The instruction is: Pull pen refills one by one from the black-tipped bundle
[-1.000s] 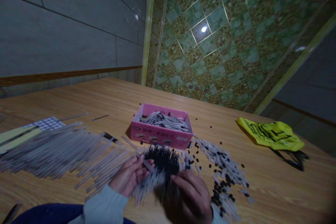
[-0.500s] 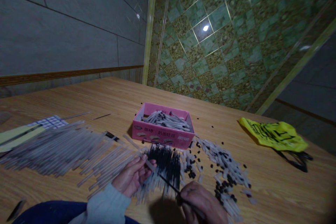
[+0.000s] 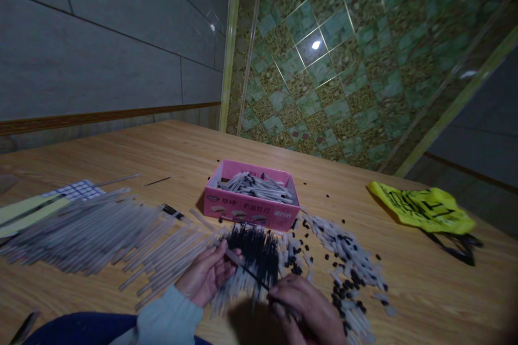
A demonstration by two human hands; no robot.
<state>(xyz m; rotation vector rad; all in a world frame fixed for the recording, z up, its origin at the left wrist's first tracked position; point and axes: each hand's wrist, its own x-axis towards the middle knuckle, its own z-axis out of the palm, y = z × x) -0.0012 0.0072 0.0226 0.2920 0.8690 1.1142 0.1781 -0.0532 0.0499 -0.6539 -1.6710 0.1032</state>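
My left hand (image 3: pixel 204 276) pinches a thin translucent plastic tube (image 3: pixel 233 257) between thumb and fingers, its near end pointing down to the right. My right hand (image 3: pixel 309 307) is closed around a thin black stick (image 3: pixel 258 280), which lines up with the tube. The stick's tip meets the tube's near end; how far it goes in is too blurred to tell. Beneath and beyond the hands lies a bundle of dark-ended thin sticks (image 3: pixel 253 248). Left of my left hand, long translucent tubes (image 3: pixel 174 253) lie in rows.
A pink box (image 3: pixel 251 210) of pale sticks stands behind the bundle. Short translucent pieces (image 3: pixel 343 245) and small black caps (image 3: pixel 352 280) are scattered at right. A yellow bag (image 3: pixel 421 207) lies far right. A larger tube pile (image 3: pixel 89 226) and checked cloth (image 3: pixel 79 188) are at left.
My right hand has moved left and slightly up, bringing the black stick's tip from just short of the tube to its end. My left hand has hardly moved.
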